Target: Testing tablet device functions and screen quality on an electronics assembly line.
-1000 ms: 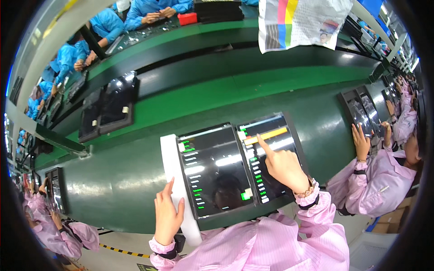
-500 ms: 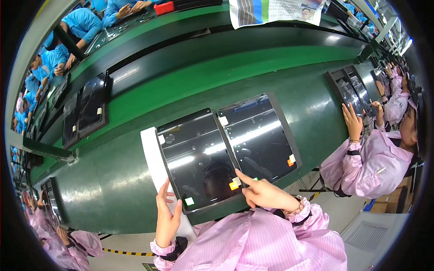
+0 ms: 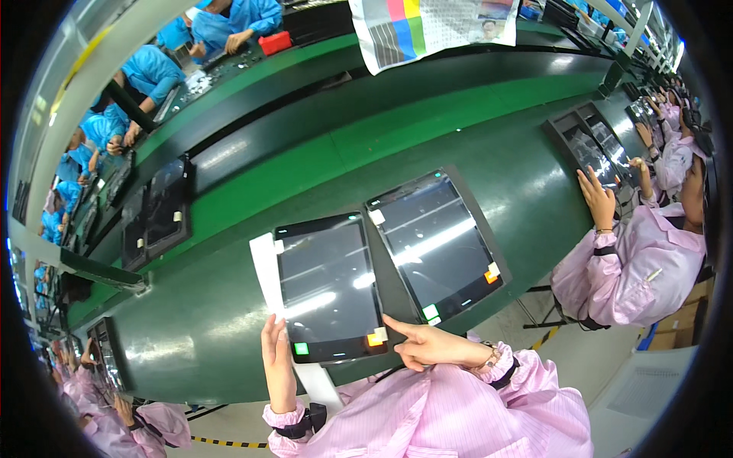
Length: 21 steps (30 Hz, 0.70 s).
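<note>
Between my two hands is the left black tablet, with small white, green and yellow-orange stickers. My left hand lies along its left edge near the lower corner, fingers upright. On the opposite edge, my right hand presses an extended index finger to the lower corner, its other fingers curled. The tablet sits askew, partly off the dark tray; I cannot tell how far it is raised. A second tablet with similar stickers lies in the tray's right side. A white strip shows beneath the held tablet.
The green workbench has a raised ledge behind. Other trays of tablets stand at the left and right. A printed sheet hangs over the back. A co-worker in pink works at right; several in blue sit across.
The left tablet has shifted left and turned away from the right one, opening a gap of bare tray. Both hands have moved with it. Both screens look greyer, and the view has shifted slightly.
</note>
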Tool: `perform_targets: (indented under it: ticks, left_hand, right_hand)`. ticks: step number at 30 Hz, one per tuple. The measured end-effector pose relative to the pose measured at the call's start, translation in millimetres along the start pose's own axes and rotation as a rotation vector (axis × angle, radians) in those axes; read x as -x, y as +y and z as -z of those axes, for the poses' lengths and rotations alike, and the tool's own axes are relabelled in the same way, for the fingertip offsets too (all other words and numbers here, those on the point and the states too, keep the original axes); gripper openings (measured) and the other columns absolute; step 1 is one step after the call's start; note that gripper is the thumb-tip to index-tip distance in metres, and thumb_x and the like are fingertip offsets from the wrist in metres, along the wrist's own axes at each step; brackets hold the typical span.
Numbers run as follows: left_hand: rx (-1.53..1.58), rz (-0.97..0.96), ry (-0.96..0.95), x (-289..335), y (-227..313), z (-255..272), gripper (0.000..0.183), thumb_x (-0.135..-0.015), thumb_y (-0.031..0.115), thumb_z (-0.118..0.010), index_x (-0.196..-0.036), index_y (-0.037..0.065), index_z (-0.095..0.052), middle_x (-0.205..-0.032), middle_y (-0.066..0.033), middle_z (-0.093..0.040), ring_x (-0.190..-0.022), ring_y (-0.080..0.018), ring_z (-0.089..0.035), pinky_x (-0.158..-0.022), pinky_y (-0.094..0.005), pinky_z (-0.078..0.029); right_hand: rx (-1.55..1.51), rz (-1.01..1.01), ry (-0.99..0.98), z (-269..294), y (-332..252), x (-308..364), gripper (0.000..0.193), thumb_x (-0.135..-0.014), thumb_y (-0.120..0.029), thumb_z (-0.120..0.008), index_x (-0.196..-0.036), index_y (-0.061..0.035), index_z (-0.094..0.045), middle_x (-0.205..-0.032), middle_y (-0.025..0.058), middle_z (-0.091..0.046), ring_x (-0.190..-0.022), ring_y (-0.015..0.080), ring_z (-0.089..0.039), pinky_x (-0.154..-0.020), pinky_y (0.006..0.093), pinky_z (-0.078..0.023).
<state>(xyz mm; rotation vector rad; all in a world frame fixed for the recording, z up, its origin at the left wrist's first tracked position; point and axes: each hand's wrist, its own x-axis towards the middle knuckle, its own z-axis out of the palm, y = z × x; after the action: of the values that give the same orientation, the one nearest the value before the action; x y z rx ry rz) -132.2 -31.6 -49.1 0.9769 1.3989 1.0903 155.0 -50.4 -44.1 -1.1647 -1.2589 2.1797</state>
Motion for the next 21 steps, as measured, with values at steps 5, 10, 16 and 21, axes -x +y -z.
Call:
perform_targets:
  ticks: [5, 10, 16, 21]
  left_hand:
    - [0.190, 0.026, -0.144, -9, 15, -5, 0.040, -0.099, 0.026, -0.042, -0.122, -0.005, -0.052, -0.116, -0.0081, -0.059, -0.105, -0.0143, -0.054, -0.090, -0.0268, -0.042]
    - [0.337, 0.118, 0.017, -7, 10, -18, 0.026, -0.095, 0.025, -0.050, -0.102, 0.000, -0.056, -0.100, -0.0045, -0.062, -0.089, -0.0130, -0.059, -0.079, -0.0280, -0.048]
    - [0.574, 0.120, -0.077, 0, 25, -19, 0.043, -0.095, 0.014, -0.050, -0.134, -0.002, -0.041, -0.136, -0.0102, -0.044, -0.119, -0.0204, -0.047, -0.102, -0.0324, -0.036]
    - [0.677, 0.044, -0.311, 1, 57, -39, 0.039, -0.095, 0.017, -0.048, -0.129, -0.003, -0.045, -0.124, -0.0102, -0.055, -0.113, -0.0182, -0.053, -0.096, -0.0318, -0.042]
  right_hand:
    - [-0.123, -0.029, -0.024, 7, -4, 0, 0.061, -0.098, -0.012, -0.040, -0.148, -0.0096, -0.005, -0.057, 0.0005, -0.049, -0.046, 0.0049, -0.035, -0.044, 0.0207, -0.032]
    - [0.167, -0.024, 0.041, 4, -26, 11, 0.061, -0.098, -0.020, -0.044, -0.148, -0.0067, -0.010, -0.064, 0.0017, -0.055, -0.047, 0.0063, -0.043, -0.047, 0.0210, -0.038]
    - [0.745, 0.392, 0.472, 32, -103, 38, 0.072, -0.094, -0.026, -0.052, -0.144, 0.0030, -0.008, -0.102, 0.0150, -0.061, -0.076, 0.0246, -0.065, -0.070, 0.0347, -0.051]
    - [0.464, 0.790, 0.430, 28, -162, 46, 0.071, -0.096, -0.013, -0.048, -0.147, -0.0069, 0.001, -0.091, 0.0094, -0.057, -0.074, 0.0117, -0.059, -0.063, 0.0247, -0.049]
